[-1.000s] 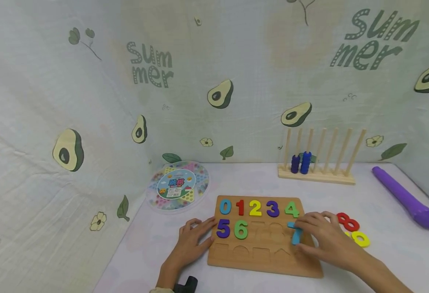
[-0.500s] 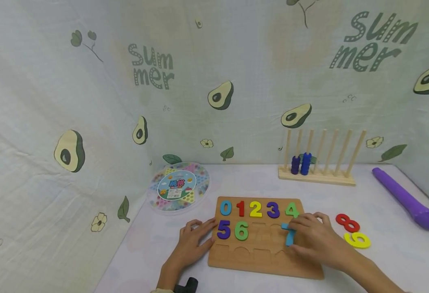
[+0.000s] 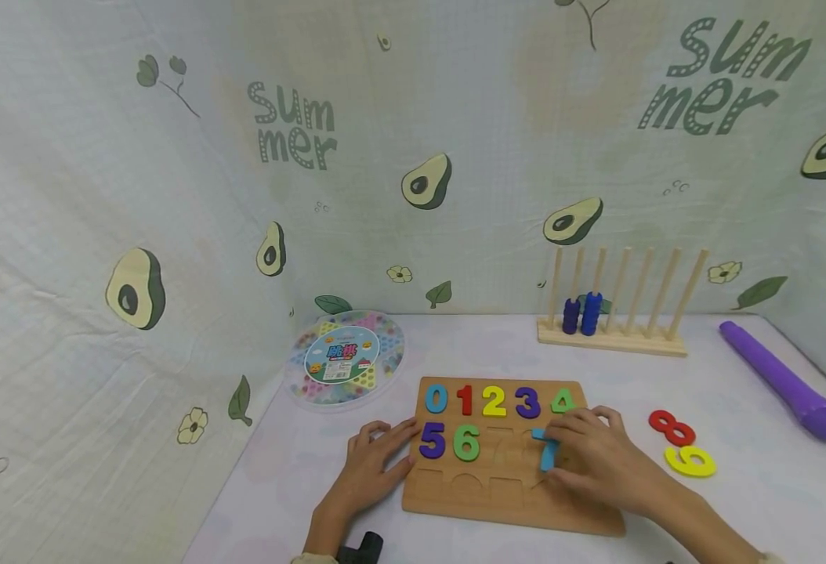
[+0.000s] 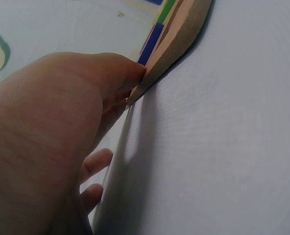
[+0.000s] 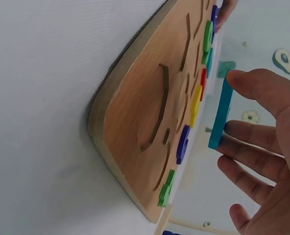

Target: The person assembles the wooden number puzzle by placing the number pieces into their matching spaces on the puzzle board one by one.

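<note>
A wooden number board [image 3: 512, 513] lies on the table, with coloured digits 0 to 6 seated in its upper recesses. My right hand [image 3: 592, 462] pinches a blue number 7 [image 3: 548, 450] between thumb and fingers. In the right wrist view the blue piece [image 5: 221, 115] is held raised above the board surface. The empty 7-shaped recess [image 3: 498, 446] sits just left of it. At the board's left edge rests my left hand [image 3: 371, 468], its thumb and fingertips touching the wood beside the purple 5 [image 3: 432, 440]. The left wrist view shows the thumb [image 4: 120, 71] against that edge.
Right of the board lie a red 8 [image 3: 672, 428] and a yellow digit piece [image 3: 690, 462]. A round Chinese checkers set [image 3: 342, 360] is at the back left. A peg stand [image 3: 610, 337] with blue beads and a purple microphone-shaped toy [image 3: 787, 380] stand farther right.
My right hand has moved left over the board with the blue number 7, toward the 7-shaped recess. The left hand stays at the board's edge.
</note>
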{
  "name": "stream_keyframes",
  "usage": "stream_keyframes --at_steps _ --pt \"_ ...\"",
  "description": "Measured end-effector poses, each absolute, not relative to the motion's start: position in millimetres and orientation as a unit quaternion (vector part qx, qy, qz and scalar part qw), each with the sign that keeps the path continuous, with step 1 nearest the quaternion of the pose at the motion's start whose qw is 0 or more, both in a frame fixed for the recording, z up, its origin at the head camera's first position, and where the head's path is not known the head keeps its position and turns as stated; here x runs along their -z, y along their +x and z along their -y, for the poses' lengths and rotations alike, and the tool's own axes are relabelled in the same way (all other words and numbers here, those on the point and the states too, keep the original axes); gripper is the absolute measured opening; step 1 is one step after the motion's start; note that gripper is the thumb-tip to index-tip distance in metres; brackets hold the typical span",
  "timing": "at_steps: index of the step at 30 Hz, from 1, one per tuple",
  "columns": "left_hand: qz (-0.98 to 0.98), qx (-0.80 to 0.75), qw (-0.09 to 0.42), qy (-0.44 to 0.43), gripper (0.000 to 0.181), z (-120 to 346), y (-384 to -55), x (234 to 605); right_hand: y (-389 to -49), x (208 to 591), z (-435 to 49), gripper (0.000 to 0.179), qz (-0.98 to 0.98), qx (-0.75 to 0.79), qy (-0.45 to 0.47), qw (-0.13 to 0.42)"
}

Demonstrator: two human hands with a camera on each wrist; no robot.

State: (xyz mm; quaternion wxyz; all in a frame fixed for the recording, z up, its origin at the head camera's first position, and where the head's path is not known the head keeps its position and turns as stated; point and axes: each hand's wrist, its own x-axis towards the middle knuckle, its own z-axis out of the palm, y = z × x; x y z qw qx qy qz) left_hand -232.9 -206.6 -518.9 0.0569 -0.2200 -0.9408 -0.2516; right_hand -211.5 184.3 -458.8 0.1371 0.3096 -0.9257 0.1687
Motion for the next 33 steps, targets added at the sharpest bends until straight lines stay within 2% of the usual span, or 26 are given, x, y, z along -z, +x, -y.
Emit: stream_keyframes --at_steps 12,19,33 --pt "0.945 0.246 0.042 -0.211 0.050 205 -236 519 -217 460 -173 0.039 0.923 -0.176 0.316 0.132" --pt "0.945 0.246 0.042 -0.210 0.050 204 -235 517 -220 462 -168 0.039 0.912 -0.178 0.334 0.158" --pt "0.944 0.250 0.042 -0.209 0.049 205 -234 516 -229 466 -157 0.040 0.914 -0.172 0.339 0.139"
